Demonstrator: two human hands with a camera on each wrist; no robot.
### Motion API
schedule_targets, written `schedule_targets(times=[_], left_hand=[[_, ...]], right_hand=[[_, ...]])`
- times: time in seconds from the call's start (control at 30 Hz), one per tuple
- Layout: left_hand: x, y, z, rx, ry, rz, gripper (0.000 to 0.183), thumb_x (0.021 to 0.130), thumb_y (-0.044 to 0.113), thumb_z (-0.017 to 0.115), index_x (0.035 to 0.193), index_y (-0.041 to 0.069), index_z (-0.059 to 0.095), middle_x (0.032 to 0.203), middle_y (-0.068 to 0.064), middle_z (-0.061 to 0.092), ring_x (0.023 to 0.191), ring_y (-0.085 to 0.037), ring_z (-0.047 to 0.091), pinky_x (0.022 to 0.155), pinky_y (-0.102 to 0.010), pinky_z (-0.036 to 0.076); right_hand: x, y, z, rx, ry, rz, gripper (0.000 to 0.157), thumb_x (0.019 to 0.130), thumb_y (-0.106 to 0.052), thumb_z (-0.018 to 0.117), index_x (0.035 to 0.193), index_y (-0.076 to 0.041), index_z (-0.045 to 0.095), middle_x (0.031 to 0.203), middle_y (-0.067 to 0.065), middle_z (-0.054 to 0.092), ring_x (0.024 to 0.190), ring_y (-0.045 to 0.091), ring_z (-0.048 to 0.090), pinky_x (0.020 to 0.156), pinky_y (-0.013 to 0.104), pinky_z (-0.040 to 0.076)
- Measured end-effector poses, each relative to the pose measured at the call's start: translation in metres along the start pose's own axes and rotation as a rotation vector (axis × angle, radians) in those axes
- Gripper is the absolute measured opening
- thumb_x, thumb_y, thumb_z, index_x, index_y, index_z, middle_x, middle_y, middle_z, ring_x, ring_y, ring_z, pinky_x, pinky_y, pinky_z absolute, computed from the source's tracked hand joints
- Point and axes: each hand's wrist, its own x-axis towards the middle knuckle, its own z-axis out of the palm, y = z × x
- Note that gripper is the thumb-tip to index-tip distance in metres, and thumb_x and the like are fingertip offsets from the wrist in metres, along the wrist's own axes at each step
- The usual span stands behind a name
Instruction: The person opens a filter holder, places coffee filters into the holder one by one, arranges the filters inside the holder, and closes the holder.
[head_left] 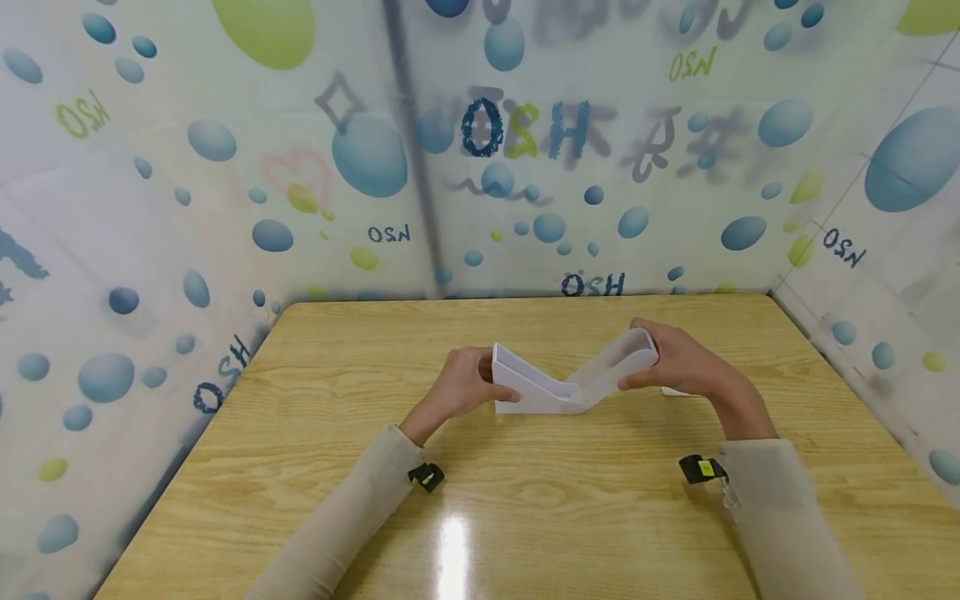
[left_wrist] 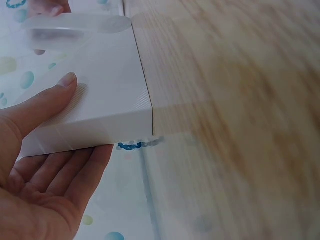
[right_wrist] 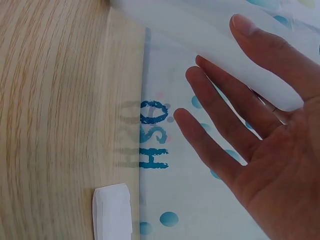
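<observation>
Between the hands is a white hinged case, spread in a V, with a box-like half on the left and a translucent, round-ended half on the right. My left hand grips the box-like half at its outer end. In the left wrist view the thumb presses its broad face and the fingers lie along the opposite side. My right hand holds the translucent half's raised end between thumb and fingers. That half appears as a pale band in the right wrist view, passing between thumb and fingers.
A small white folded-looking piece lies on the wooden table beyond the right hand, mostly covered by it in the head view. Behind the table hangs a patterned cloth wall. Black straps sit at both cuffs.
</observation>
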Motion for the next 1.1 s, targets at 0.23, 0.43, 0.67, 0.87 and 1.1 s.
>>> schedule_targets(times=[0.23, 0.43, 0.67, 0.87, 1.1], left_hand=[[0.000, 0.001, -0.001, 0.000, 0.001, -0.002, 0.038, 0.079, 0.015, 0.092, 0.113, 0.010, 0.076, 0.105, -0.009, 0.080, 0.085, -0.016, 0.077, 0.073, -0.029, 0.062], [0.000, 0.000, -0.001, 0.004, 0.000, 0.001, 0.038, 0.079, 0.016, 0.092, 0.113, 0.010, 0.076, 0.106, -0.008, 0.080, 0.086, -0.016, 0.077, 0.073, -0.029, 0.062], [0.000, 0.000, 0.000, 0.002, -0.005, 0.001, 0.038, 0.079, 0.017, 0.091, 0.113, 0.010, 0.076, 0.104, -0.008, 0.080, 0.085, -0.015, 0.077, 0.073, -0.029, 0.062], [0.000, 0.000, 0.000, 0.002, -0.004, 0.001, 0.038, 0.079, 0.017, 0.092, 0.113, 0.010, 0.076, 0.104, -0.007, 0.080, 0.084, -0.015, 0.076, 0.073, -0.029, 0.062], [0.000, 0.000, 0.000, 0.003, 0.002, -0.002, 0.037, 0.079, 0.017, 0.092, 0.112, 0.011, 0.077, 0.104, -0.007, 0.080, 0.084, -0.015, 0.077, 0.073, -0.029, 0.062]], right_hand=[[-0.002, 0.001, -0.002, 0.000, 0.012, -0.005, 0.049, 0.077, -0.022, 0.093, 0.106, -0.006, 0.057, 0.106, 0.012, 0.067, 0.090, 0.026, 0.061, 0.075, 0.037, 0.053], [-0.003, 0.001, -0.003, -0.006, 0.017, 0.006, 0.050, 0.075, -0.024, 0.094, 0.103, -0.007, 0.057, 0.103, 0.011, 0.066, 0.089, 0.026, 0.059, 0.075, 0.037, 0.051], [-0.002, 0.008, -0.003, -0.008, 0.017, 0.001, 0.050, 0.074, -0.023, 0.095, 0.101, -0.007, 0.055, 0.100, 0.010, 0.066, 0.088, 0.026, 0.058, 0.075, 0.037, 0.050], [-0.001, 0.013, -0.004, 0.011, -0.010, -0.006, 0.048, 0.078, -0.023, 0.092, 0.104, -0.006, 0.056, 0.103, 0.011, 0.067, 0.088, 0.026, 0.059, 0.074, 0.037, 0.050], [-0.004, 0.015, -0.005, 0.052, -0.049, -0.026, 0.036, 0.085, -0.015, 0.083, 0.106, -0.006, 0.055, 0.101, 0.011, 0.065, 0.085, 0.022, 0.059, 0.069, 0.033, 0.051]])
